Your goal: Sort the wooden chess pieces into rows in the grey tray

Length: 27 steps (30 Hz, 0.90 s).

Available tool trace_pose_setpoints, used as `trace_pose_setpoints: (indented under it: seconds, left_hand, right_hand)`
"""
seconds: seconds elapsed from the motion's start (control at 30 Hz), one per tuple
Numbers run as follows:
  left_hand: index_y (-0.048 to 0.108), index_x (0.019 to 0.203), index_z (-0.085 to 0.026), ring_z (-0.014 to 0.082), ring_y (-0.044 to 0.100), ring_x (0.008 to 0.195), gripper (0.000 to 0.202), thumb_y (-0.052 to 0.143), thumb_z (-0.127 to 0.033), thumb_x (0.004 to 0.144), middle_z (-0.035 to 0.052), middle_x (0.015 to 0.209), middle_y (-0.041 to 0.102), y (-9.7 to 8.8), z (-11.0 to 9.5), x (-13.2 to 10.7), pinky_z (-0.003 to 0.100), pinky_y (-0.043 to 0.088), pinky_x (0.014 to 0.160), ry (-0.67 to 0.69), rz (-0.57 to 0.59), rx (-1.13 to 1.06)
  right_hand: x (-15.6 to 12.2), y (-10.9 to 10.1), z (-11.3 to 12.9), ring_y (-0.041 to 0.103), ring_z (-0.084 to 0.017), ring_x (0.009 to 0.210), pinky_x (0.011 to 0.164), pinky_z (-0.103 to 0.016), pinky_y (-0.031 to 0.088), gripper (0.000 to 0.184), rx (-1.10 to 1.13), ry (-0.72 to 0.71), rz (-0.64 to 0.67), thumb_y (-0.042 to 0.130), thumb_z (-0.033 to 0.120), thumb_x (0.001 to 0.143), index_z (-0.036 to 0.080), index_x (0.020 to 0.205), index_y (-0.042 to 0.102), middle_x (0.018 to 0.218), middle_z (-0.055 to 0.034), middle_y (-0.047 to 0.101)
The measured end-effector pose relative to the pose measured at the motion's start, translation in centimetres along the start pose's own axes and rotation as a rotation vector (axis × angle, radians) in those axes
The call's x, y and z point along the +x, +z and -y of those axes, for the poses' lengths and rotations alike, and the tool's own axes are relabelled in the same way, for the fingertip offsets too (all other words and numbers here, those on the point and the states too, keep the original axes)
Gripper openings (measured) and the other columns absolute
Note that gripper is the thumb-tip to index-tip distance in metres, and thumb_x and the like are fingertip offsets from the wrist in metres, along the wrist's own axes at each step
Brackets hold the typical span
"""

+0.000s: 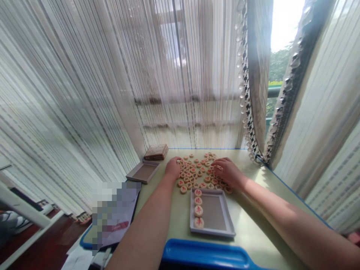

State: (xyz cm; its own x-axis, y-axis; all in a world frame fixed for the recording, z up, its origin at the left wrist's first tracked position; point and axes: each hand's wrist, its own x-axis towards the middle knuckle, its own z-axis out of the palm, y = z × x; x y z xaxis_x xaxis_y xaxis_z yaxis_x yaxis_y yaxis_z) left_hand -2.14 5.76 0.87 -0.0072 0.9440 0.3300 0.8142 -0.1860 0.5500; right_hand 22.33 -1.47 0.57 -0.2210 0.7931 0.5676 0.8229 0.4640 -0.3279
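Many round wooden Chinese chess pieces point(192, 170), marked with red or black characters, lie loosely spread across the table. At the left edge of the spread is my left hand point(172, 167), its fingers slightly bent against the outer pieces and partly hidden. My right hand point(226, 172) rests over the right side of the pieces, fingers extended and apart, covering some of them. Nearer to me sits a shallow grey box tray point(229, 215). Several red-marked pieces point(198, 210) stand in a column along its left wall.
Another shallow box part point(144, 171) lies at the left, with a stack of brown boxes or boards point(155, 151) behind it. A dark-edged device or folder point(123, 215) is at the left edge. A blue molded edge point(206, 253) runs along the front. Striped curtains point(180, 75) hang behind the table.
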Motion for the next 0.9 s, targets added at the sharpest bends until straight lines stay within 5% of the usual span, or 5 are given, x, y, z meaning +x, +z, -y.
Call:
trace_pose_setpoints:
  seconds: [0.33,0.7,0.9]
  left_hand:
    - [0.065,0.096,-0.017,0.0161,0.062,0.087,0.023,0.055,-0.023,0.077,0.0067,0.093,0.068,-0.1,0.5,0.6,0.025,0.045,0.078,-0.042,-0.072,-0.12]
    - [0.066,0.098,-0.017,0.0172,0.061,0.087,0.028,0.053,-0.032,0.079,0.0066,0.093,0.069,0.7,0.8,1.2,0.024,0.045,0.078,-0.024,0.025,-0.07]
    - [0.067,0.096,-0.016,0.0174,0.061,0.087,0.026,0.052,-0.028,0.079,0.0064,0.094,0.069,0.5,0.6,1.2,0.025,0.044,0.077,-0.007,0.054,-0.047]
  right_hand:
    - [7.9,2.8,2.6,0.05,-0.024,0.105,0.087,-0.035,0.039,0.028,-0.061,0.054,0.199,0.054,0.028,0.077,0.024,0.102,0.066,0.105,-0.0042,0.065]
    - [8.1,4.3,1.7,0.06,-0.02,0.086,0.078,-0.029,0.044,0.026,-0.03,0.139,0.307,0.052,0.03,0.077,0.025,0.096,0.069,0.093,-0.0051,0.068]
    - [8.2,4.3,2.3,0.054,-0.022,0.098,0.086,-0.03,0.041,0.02,-0.023,0.0,0.356,0.057,0.028,0.074,0.025,0.087,0.071,0.097,-0.0037,0.067]
